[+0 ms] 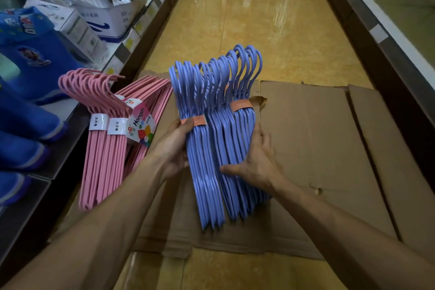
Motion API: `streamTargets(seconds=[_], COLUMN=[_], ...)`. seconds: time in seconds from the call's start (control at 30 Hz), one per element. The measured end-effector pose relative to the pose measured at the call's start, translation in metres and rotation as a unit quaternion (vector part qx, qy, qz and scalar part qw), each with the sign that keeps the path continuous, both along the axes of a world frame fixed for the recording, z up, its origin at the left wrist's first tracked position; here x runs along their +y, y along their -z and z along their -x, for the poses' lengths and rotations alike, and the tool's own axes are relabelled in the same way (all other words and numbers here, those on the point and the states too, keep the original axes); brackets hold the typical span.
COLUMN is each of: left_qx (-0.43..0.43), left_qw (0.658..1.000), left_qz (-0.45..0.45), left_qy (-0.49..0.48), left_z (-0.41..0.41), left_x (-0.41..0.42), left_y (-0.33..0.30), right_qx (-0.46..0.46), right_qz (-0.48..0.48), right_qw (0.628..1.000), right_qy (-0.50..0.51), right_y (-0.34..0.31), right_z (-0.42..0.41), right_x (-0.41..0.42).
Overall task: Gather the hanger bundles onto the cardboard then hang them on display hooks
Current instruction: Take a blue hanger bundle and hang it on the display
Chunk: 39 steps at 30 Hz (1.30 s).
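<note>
Head view — blue hanger bundles (213, 148) between 2 hands.

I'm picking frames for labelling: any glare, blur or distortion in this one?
Head view: wide-angle bending bows the shelf edges; window glare streaks the yellow floor; blue hangers and both hands stay fairly sharp; edges soften.
</note>
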<state>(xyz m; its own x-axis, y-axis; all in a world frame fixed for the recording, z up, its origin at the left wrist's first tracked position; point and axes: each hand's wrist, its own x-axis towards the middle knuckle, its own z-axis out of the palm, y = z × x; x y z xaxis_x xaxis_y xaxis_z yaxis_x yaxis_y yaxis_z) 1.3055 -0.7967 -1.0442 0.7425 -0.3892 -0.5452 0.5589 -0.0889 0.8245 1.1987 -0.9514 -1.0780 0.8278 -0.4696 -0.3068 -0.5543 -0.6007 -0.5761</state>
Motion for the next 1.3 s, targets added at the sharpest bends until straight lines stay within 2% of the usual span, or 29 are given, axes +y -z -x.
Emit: streamTargets(seconds=[0.3, 0.4, 0.47, 0.53, 0.63, 0.73, 0.87, 0.97, 1.3], left_qx=[-0.002, -0.049, -0.112, -0.165, -0.283, -0.368, -0.389, -0.354, -0.281], left_qw=[1.000, 0.995, 0.975, 0.940, 0.896, 0.886, 0.906, 0.934, 0.958], left_qz=[-0.028, -0.077, -0.168, -0.267, -0.319, -0.271, -0.168, -0.041, 0.038], left_qy=[0.010, 0.041, 0.091, 0.133, 0.125, 0.077, 0.005, -0.029, -0.045], left_z=[-0.005, -0.006, -0.008, -0.011, -0.020, -0.029, -0.030, -0.029, -0.029], left_x=[0.015, 0.020, 0.024, 0.028, 0.031, 0.028, 0.020, 0.014, -0.005], left_y=[-0.005, -0.006, -0.008, -0.010, -0.008, -0.010, -0.023, -0.037, -0.052], right_qx=[0.057, 0.075, 0.086, 0.089, 0.091, 0.084, 0.072, 0.077, 0.066], right_qz=[0.078, 0.109, 0.129, 0.137, 0.126, 0.107, 0.105, 0.118, 0.179], right_qw=[0.995, 0.991, 0.988, 0.986, 0.987, 0.989, 0.989, 0.987, 0.981], right_qy=[0.021, 0.018, 0.015, 0.019, 0.033, 0.053, 0.070, 0.071, 0.043], right_y=[-0.008, -0.010, -0.009, -0.009, -0.007, -0.006, -0.001, 0.002, 0.006], right_z=[-0.016, -0.018, -0.019, -0.017, -0.016, -0.016, -0.018, -0.016, -0.005], right_x=[0.036, 0.041, 0.043, 0.045, 0.048, 0.053, 0.060, 0.060, 0.047])
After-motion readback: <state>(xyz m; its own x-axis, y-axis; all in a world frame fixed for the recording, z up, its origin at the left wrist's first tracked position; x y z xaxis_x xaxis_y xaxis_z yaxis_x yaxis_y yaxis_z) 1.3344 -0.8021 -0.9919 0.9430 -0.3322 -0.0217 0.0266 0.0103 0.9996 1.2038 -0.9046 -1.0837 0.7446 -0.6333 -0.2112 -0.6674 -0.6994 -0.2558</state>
